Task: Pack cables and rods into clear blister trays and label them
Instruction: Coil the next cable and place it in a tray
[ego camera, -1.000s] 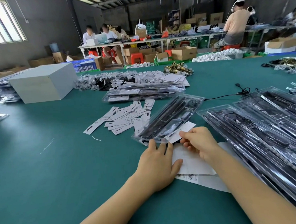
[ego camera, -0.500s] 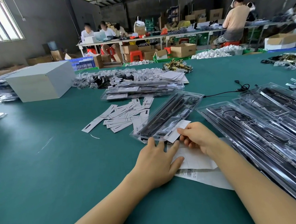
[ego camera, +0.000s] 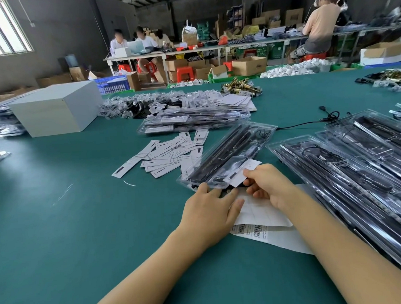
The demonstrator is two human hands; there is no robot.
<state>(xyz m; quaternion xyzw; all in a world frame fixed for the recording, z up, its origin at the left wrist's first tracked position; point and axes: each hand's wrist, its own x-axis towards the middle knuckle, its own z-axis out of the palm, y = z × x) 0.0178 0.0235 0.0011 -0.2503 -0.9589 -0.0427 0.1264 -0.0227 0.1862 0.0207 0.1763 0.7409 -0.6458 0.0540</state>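
Tray in hand: one clear blister tray (ego camera: pixel 230 155), loaded with dark rods and a coiled cable, lies slantwise at frame centre on the green table (ego camera: pixel 59 229).
Left hand: the left hand (ego camera: pixel 209 211) lies flat, fingers straight, pressing the tray's near end down.
Right hand: the right hand (ego camera: pixel 269 185) pinches a white label (ego camera: pixel 241 174) between thumb and fingertips, just over the tray's near right corner.
Label sheets: backing sheets (ego camera: pixel 265 214) lie under both hands, lower centre.
Handling: the tray is judged light, thin-walled, slippery and springy (likely to skate if pushed sideways); best held flat at its rim. The label is limp and tacky, to be held by one edge only.
Stock: filled trays (ego camera: pixel 358 166) are heaped at the right; loose paper cards (ego camera: pixel 169 153) lie left of centre.
Change: since the earlier frame, the label has come lower onto the tray corner; the left hand stays planted.
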